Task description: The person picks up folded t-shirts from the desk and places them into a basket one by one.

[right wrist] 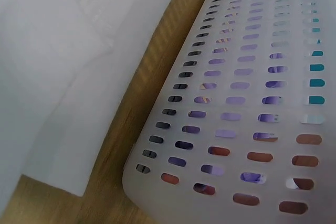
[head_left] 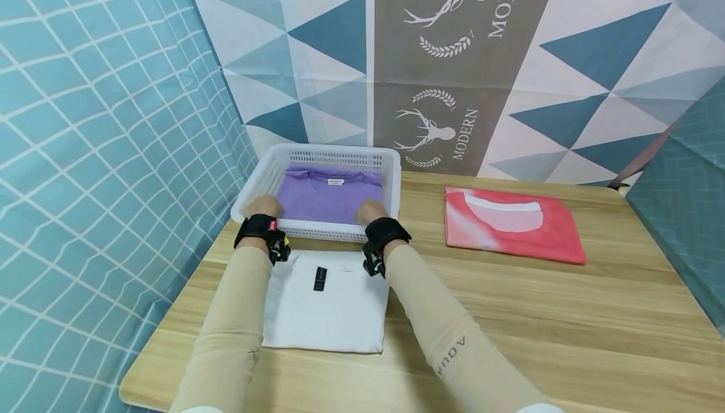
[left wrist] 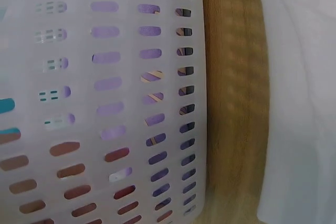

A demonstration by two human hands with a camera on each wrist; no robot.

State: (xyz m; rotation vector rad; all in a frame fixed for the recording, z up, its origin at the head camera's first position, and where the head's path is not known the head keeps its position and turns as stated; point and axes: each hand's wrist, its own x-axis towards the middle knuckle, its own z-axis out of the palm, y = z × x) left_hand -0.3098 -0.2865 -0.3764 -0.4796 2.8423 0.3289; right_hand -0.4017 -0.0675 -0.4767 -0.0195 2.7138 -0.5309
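A folded purple T-shirt [head_left: 325,196], neckline and label facing up, lies inside a white perforated plastic basket [head_left: 334,231]. My left hand [head_left: 264,205] reaches over the near rim at the basket's left side and grips the shirt's near left corner. At the near right corner, my right hand [head_left: 370,211] grips the shirt in the same way. The basket wall hides most of the fingers; skin and purple cloth show through its slots in both wrist views. Just in front of the basket, a folded white T-shirt [head_left: 325,312] with a black label lies flat under my forearms.
A folded red and pink garment [head_left: 510,224] lies on the wooden table [head_left: 510,312] to the right of the basket. Patterned cloth [head_left: 328,41] hangs behind the table, and blue checked cloth [head_left: 102,148] hangs close along its left side.
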